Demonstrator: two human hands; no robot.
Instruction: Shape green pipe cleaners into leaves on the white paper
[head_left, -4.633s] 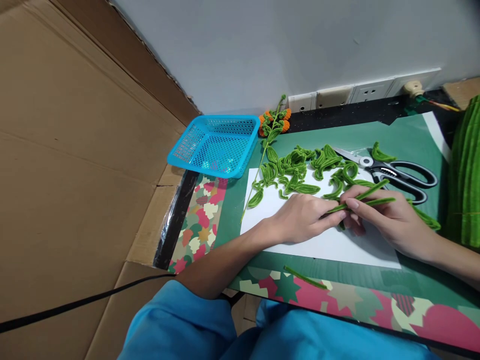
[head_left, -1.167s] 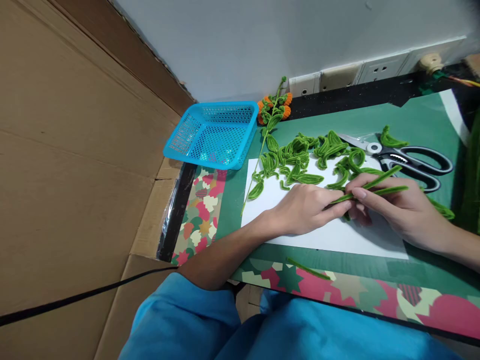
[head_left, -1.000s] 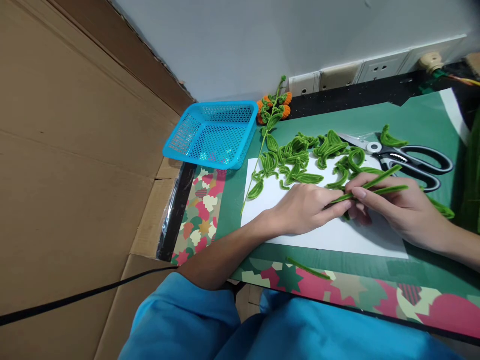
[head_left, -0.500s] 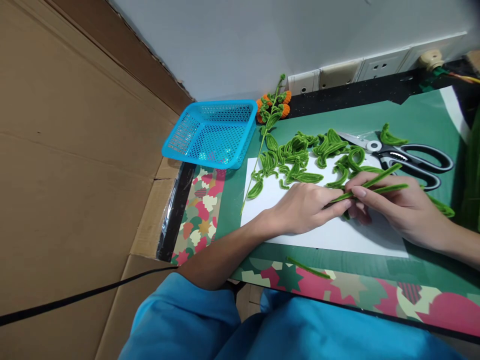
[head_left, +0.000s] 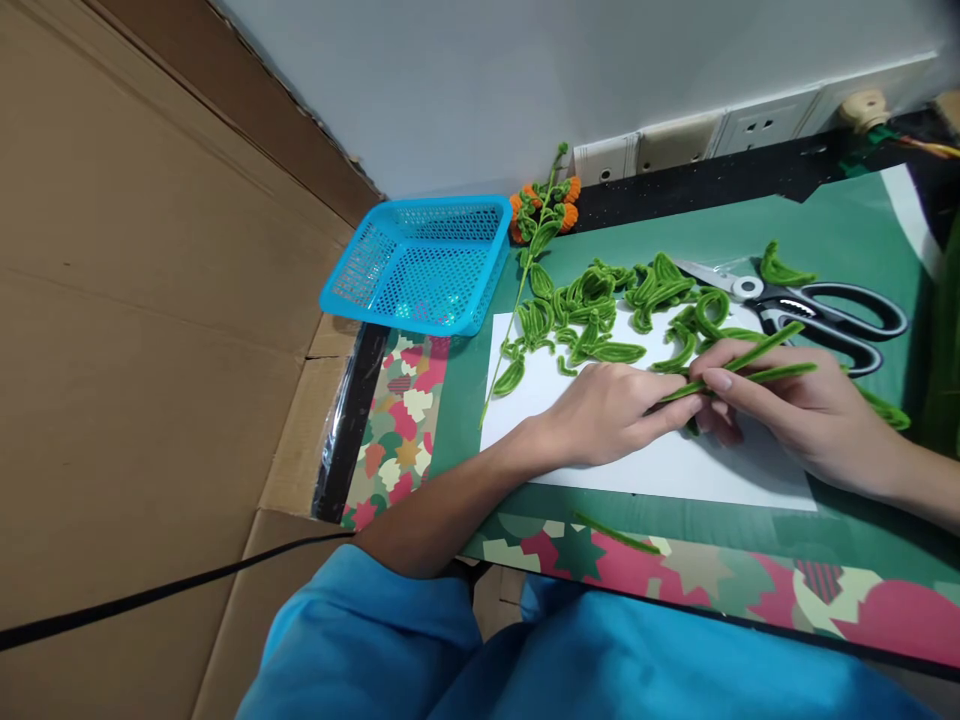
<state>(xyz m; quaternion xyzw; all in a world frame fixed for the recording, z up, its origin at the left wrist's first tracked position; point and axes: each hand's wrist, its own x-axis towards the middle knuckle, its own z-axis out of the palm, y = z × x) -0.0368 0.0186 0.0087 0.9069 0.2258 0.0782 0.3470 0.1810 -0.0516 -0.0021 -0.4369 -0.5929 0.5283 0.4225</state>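
My left hand (head_left: 611,410) and my right hand (head_left: 787,405) meet over a white sheet of paper (head_left: 652,470) and pinch the same green pipe cleaner (head_left: 754,365), folded so that two ends point to the right. The left fingertips grip its folded end; the right fingers are closed over the two strands. Just behind my hands lies a heap of several bent green pipe-cleaner leaves (head_left: 607,315).
Black-handled scissors (head_left: 817,310) lie at the back right. A blue mesh basket (head_left: 416,265) stands at the table's left corner, a green stem with orange flowers (head_left: 540,215) beside it. A loose green piece (head_left: 611,533) lies near the front edge. Cardboard (head_left: 135,300) fills the left.
Both hands keep the same grip on the pipe cleaner; only the camera view has shifted slightly.
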